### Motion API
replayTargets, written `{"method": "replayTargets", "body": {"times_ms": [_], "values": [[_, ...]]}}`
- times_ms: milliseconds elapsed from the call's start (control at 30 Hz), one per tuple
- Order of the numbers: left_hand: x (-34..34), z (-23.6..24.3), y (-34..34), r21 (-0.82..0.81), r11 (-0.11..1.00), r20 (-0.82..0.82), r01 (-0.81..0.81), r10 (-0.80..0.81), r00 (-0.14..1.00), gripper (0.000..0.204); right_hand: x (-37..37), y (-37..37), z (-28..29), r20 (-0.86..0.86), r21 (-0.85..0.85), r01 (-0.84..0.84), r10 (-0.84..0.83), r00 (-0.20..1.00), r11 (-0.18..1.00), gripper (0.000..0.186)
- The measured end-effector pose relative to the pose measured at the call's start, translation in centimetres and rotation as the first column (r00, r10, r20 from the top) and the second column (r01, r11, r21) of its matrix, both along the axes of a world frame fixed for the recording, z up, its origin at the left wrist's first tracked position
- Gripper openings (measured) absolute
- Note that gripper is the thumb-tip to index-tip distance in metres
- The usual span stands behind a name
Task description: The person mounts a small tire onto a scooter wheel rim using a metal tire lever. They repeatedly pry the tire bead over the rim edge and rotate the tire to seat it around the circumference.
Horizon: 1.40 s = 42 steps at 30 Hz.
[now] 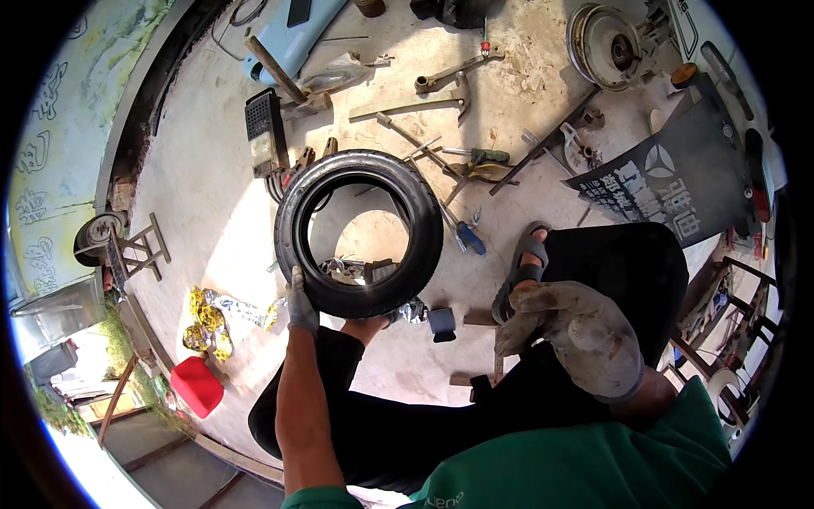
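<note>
My left hand (pixel 302 301), in a pale work glove, grips the lower-left sidewall of a black tyre (pixel 419 226), raised above the floor with its open middle facing me. My right hand (pixel 577 335), in a soiled pale glove, is over my right leg, apart from the tyre, its fingers curled; whatever they might hold is hidden. Just right of the tyre lies a blue-handled screwdriver (pixel 471 237). Beyond it are a green-handled tool (pixel 489 156) and several metal bars and hammers (pixel 462 93). A small black box (pixel 442 324) sits below the tyre.
A corded device (pixel 266 131) and a blue panel (pixel 288 51) lie at the back left. A metal wheel (pixel 606 47) and dark printed mat (pixel 695 187) are at right. A red container (pixel 197 386), crumpled yellow packaging (pixel 208 327) and wooden stool (pixel 146 250) are at left. Metal racks (pixel 721 339) stand right.
</note>
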<state>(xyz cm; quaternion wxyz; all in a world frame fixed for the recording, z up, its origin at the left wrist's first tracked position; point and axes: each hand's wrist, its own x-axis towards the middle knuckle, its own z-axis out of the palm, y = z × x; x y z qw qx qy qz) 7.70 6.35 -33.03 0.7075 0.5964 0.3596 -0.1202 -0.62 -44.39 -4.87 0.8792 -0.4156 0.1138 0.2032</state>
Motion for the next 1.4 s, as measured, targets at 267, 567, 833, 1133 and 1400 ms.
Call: {"method": "replayTargets", "body": {"times_ms": [267, 567, 833, 1133, 1400], "values": [[0.9, 1.5, -0.6, 0.013, 1.0, -0.017, 0.013, -0.013, 1.0, 0.059, 0.1, -0.8, -0.8, 0.095, -0.032, 0.122, -0.119, 0.988, 0.992, 0.075], [1.5, 1.6, -0.1, 0.029, 0.998, 0.006, 0.063, -0.063, 0.998, 0.059, -0.1, -0.4, -0.5, 0.09, 0.068, 0.124, -0.13, 0.987, 0.99, 0.071], [2.2, 2.4, -0.2, 0.012, 0.994, -0.013, 0.107, -0.107, 0.994, 0.057, -0.6, -0.8, -0.2, 0.057, 0.07, 0.109, -0.113, 0.992, 0.992, 0.073], [2.3, 3.8, -1.7, 0.023, 0.995, -0.001, 0.096, -0.096, 0.995, 0.054, -0.9, -1.1, -0.2, 0.129, 0.098, 0.124, -0.136, 0.982, 0.987, 0.07], [2.5, 3.4, -1.1, -0.007, 0.995, -0.02, 0.101, -0.101, 0.995, 0.053, -1.2, -1.3, -0.2, 0.113, 0.103, 0.111, -0.123, 0.986, 0.988, 0.072]]}}
